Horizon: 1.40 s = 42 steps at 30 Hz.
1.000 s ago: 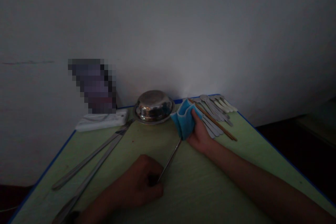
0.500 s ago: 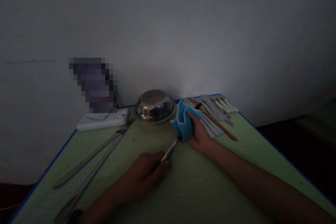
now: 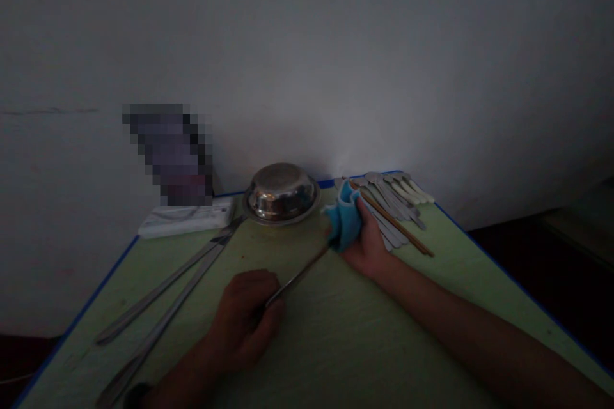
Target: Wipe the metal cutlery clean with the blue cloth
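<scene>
My left hand (image 3: 249, 316) is closed round the near end of a slim metal utensil (image 3: 298, 276), which slants up to the right. The far end of this utensil disappears into a folded blue cloth (image 3: 346, 222), so its kind cannot be made out. Fingers of my right hand (image 3: 368, 244) grip the cloth around it, just above the table. Beside that hand, on the right, lie wooden chopsticks (image 3: 398, 223) and several metal spoons (image 3: 381, 192), some partly hidden by the hand and cloth.
An upturned shiny metal bowl (image 3: 282, 192) stands near the wall. Long metal tongs (image 3: 180, 300) lie open on the left. Behind them, a white box-like object (image 3: 187, 217) sits below a blurred-out upright item (image 3: 170, 156). The green table (image 3: 336, 351) has a blue edge.
My left hand has moved down and left, and more of the utensil shows outside the cloth. My right hand with the cloth has shifted slightly right.
</scene>
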Each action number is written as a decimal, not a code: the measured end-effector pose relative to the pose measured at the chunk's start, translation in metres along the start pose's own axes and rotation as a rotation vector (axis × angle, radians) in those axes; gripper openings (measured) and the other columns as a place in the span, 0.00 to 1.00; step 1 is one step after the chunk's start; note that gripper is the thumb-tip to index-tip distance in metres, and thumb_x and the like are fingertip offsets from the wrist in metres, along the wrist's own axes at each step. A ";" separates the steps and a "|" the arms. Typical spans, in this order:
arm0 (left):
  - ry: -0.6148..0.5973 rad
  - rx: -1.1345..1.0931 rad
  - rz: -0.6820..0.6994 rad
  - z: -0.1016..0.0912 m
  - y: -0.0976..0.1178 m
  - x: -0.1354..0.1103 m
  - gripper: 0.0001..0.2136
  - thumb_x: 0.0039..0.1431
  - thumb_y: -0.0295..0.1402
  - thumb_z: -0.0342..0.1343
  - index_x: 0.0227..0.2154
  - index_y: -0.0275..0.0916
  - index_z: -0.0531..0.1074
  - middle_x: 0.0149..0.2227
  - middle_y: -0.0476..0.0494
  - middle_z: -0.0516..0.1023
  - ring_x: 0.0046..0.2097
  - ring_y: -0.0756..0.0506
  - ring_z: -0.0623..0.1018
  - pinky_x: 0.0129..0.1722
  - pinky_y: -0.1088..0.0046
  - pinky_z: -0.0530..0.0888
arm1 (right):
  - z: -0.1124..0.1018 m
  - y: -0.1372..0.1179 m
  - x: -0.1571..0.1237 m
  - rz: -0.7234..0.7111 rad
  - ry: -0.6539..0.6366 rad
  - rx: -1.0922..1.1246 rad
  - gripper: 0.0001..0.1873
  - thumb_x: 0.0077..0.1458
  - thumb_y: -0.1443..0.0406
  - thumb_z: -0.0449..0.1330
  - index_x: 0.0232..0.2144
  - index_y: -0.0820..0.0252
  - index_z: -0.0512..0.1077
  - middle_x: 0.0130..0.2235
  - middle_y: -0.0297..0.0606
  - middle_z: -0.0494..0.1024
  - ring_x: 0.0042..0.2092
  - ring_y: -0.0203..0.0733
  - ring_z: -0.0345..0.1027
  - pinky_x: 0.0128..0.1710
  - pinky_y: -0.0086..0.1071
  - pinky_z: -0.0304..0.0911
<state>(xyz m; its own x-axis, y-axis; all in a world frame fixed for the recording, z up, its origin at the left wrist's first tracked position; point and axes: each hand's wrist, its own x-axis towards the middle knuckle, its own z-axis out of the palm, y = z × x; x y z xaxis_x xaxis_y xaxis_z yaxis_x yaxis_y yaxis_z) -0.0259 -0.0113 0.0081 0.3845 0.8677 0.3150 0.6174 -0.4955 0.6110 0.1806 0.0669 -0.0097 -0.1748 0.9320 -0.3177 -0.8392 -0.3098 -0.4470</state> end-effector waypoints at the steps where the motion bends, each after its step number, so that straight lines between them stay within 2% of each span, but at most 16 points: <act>1: 0.012 -0.028 -0.039 0.000 0.002 0.001 0.14 0.55 0.37 0.45 0.16 0.43 0.56 0.17 0.52 0.59 0.22 0.48 0.64 0.26 0.71 0.62 | 0.000 -0.001 -0.001 -0.014 -0.010 0.016 0.19 0.54 0.51 0.50 0.24 0.55 0.71 0.21 0.30 0.75 0.22 0.37 0.66 0.30 0.35 0.66; 5: -0.005 -0.170 -0.206 0.001 0.005 0.008 0.11 0.59 0.39 0.43 0.23 0.42 0.60 0.18 0.55 0.59 0.21 0.49 0.63 0.21 0.75 0.60 | 0.000 -0.005 -0.004 -0.014 -0.058 0.057 0.22 0.53 0.49 0.49 0.18 0.55 0.68 0.17 0.29 0.70 0.19 0.34 0.62 0.27 0.32 0.63; 7: -0.046 -0.206 -0.236 0.002 0.005 0.010 0.11 0.60 0.39 0.42 0.25 0.41 0.60 0.19 0.56 0.58 0.22 0.50 0.63 0.21 0.76 0.60 | 0.000 -0.005 -0.004 -0.005 -0.079 0.065 0.23 0.54 0.49 0.48 0.17 0.55 0.67 0.17 0.29 0.70 0.19 0.34 0.62 0.27 0.32 0.63; 11: -0.133 -0.219 -0.194 0.002 0.003 0.012 0.11 0.60 0.38 0.43 0.25 0.41 0.59 0.19 0.56 0.59 0.22 0.51 0.62 0.22 0.76 0.60 | 0.000 -0.003 -0.001 -0.008 -0.074 0.056 0.24 0.55 0.49 0.46 0.18 0.56 0.68 0.18 0.30 0.72 0.20 0.35 0.64 0.27 0.33 0.63; 16: -0.136 -0.235 -0.184 0.002 -0.001 0.013 0.13 0.60 0.41 0.43 0.24 0.41 0.58 0.20 0.55 0.58 0.22 0.51 0.62 0.21 0.77 0.60 | 0.000 -0.001 0.000 -0.011 -0.044 0.007 0.24 0.56 0.48 0.46 0.20 0.55 0.69 0.18 0.30 0.73 0.21 0.36 0.66 0.30 0.35 0.66; 23: -0.139 -0.207 -0.219 0.004 -0.004 0.014 0.13 0.60 0.41 0.42 0.23 0.41 0.57 0.20 0.55 0.58 0.23 0.50 0.62 0.21 0.76 0.60 | -0.002 -0.001 0.002 0.022 -0.099 -0.037 0.20 0.55 0.51 0.50 0.21 0.55 0.70 0.20 0.28 0.74 0.22 0.35 0.66 0.33 0.34 0.67; 29: -0.282 -0.134 -0.164 0.003 -0.001 0.014 0.12 0.61 0.38 0.41 0.24 0.41 0.58 0.21 0.55 0.61 0.24 0.50 0.65 0.24 0.75 0.62 | 0.000 0.001 -0.001 0.051 -0.093 -0.080 0.18 0.56 0.52 0.49 0.24 0.56 0.70 0.21 0.30 0.75 0.22 0.35 0.68 0.32 0.33 0.67; 34: -0.321 -0.077 -0.150 0.001 0.000 0.012 0.12 0.63 0.38 0.40 0.26 0.40 0.60 0.23 0.54 0.63 0.27 0.49 0.69 0.28 0.74 0.65 | 0.005 0.003 -0.005 0.055 -0.078 -0.147 0.18 0.57 0.52 0.48 0.29 0.58 0.70 0.23 0.32 0.77 0.23 0.36 0.69 0.28 0.31 0.66; 38: -0.365 -0.086 -0.135 0.002 -0.001 0.012 0.13 0.64 0.39 0.39 0.27 0.40 0.60 0.23 0.54 0.64 0.26 0.49 0.70 0.27 0.74 0.64 | 0.005 0.005 -0.005 0.041 -0.100 -0.180 0.14 0.54 0.54 0.54 0.31 0.58 0.70 0.25 0.31 0.78 0.25 0.36 0.71 0.32 0.33 0.68; 42: -0.393 -0.058 -0.109 0.006 -0.002 0.013 0.13 0.64 0.39 0.39 0.27 0.40 0.61 0.22 0.54 0.64 0.24 0.49 0.68 0.24 0.75 0.62 | 0.002 0.011 -0.005 0.009 -0.106 -0.235 0.14 0.48 0.55 0.61 0.32 0.59 0.71 0.28 0.33 0.79 0.34 0.40 0.74 0.40 0.36 0.68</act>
<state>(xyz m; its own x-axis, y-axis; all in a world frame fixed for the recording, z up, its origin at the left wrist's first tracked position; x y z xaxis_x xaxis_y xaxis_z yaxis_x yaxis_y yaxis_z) -0.0178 0.0014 0.0062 0.5591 0.8277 -0.0482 0.6335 -0.3890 0.6689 0.1717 0.0592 -0.0111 -0.2451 0.9396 -0.2388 -0.6968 -0.3420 -0.6305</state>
